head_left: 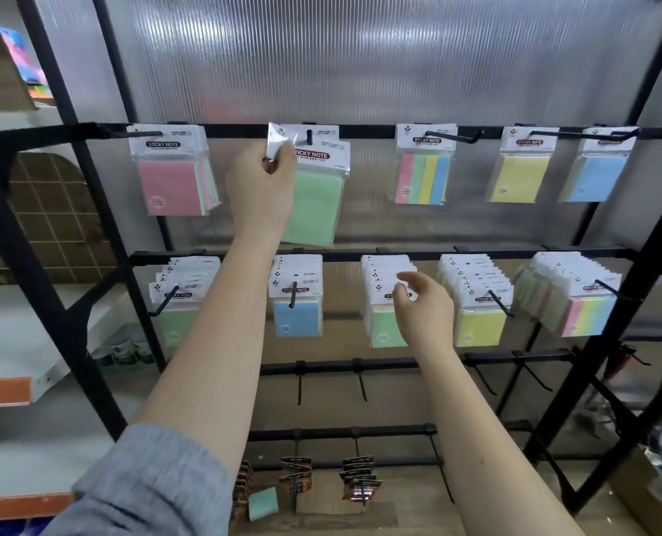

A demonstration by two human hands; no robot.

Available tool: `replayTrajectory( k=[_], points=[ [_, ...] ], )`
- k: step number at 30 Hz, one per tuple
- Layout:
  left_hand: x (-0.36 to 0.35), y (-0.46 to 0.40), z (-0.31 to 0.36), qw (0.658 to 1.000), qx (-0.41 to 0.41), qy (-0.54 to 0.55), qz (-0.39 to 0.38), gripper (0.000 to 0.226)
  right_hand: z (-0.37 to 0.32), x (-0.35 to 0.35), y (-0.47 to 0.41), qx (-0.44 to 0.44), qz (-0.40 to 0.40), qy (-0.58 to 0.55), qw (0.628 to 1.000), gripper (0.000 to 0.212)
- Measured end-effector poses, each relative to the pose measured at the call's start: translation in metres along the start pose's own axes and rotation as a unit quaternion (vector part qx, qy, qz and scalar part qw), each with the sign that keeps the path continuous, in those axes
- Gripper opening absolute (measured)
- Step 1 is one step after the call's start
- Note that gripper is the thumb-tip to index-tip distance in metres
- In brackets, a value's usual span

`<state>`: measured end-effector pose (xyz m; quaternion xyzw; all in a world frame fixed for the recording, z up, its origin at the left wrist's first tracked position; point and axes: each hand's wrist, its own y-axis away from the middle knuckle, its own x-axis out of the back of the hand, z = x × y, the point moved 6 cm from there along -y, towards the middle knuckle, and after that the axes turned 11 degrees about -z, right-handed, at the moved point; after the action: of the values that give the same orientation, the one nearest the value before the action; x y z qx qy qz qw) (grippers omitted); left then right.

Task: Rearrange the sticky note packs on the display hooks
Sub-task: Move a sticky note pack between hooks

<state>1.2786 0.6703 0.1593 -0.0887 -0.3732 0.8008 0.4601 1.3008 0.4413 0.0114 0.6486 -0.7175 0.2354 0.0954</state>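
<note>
**Left hand on green pack at top rail**

Sleeve (155, 485) at lower left belongs to the left arm. Left hand (261, 187), upper centre of the frame, pinches the header corner of the green pack (316, 205), which hangs just right of that hand with the hook (309, 136) through its header. Right hand (424, 307), centre right, hovers with fingers loosely spread, holding nothing, before the middle-row pack (385, 326).
</note>
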Motion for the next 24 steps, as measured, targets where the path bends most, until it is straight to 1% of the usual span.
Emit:
replayTrajectory(
  k=[4, 7, 9, 13, 15, 17, 19, 21, 24],
  points=[
    [-0.006, -0.009, -0.011, 1.000, 0.018, 0.015, -0.009, 0.037, 0.001, -0.001, -0.002, -0.002, 0.007, 0.000, 1.000, 0.032],
    [-0.013, -0.015, -0.021, 0.998, 0.027, 0.049, -0.031, 0.022, 0.001, -0.003, -0.004, -0.008, 0.011, 0.005, 1.000, 0.033],
    [-0.018, -0.018, -0.026, 0.996, 0.032, 0.068, -0.044, 0.019, 0.000, -0.005, -0.006, -0.008, 0.014, 0.010, 1.000, 0.034],
    [-0.026, -0.031, -0.040, 0.994, 0.054, 0.082, -0.045, 0.024, -0.001, -0.008, -0.011, -0.014, 0.025, 0.016, 0.999, 0.034],
    [-0.030, -0.042, -0.049, 0.993, 0.071, 0.086, -0.047, 0.021, -0.001, -0.010, -0.013, -0.022, 0.026, 0.024, 0.999, 0.036],
    [-0.033, -0.053, -0.057, 0.992, 0.081, 0.088, -0.048, 0.027, 0.001, -0.011, -0.014, -0.030, 0.029, 0.036, 0.998, 0.038],
    [-0.037, -0.062, -0.062, 0.992, 0.089, 0.074, -0.054, 0.029, 0.003, -0.013, -0.015, -0.036, 0.033, 0.040, 0.998, 0.039],
    [-0.042, -0.071, -0.066, 0.991, 0.104, 0.057, -0.060, 0.023, 0.005, -0.014, -0.015, -0.040, 0.039, 0.040, 0.998, 0.039],
    [-0.046, -0.081, -0.070, 0.989, 0.131, 0.018, -0.061, 0.034, 0.006, -0.014, -0.014, -0.043, 0.047, 0.048, 0.997, 0.038]
  ],
)
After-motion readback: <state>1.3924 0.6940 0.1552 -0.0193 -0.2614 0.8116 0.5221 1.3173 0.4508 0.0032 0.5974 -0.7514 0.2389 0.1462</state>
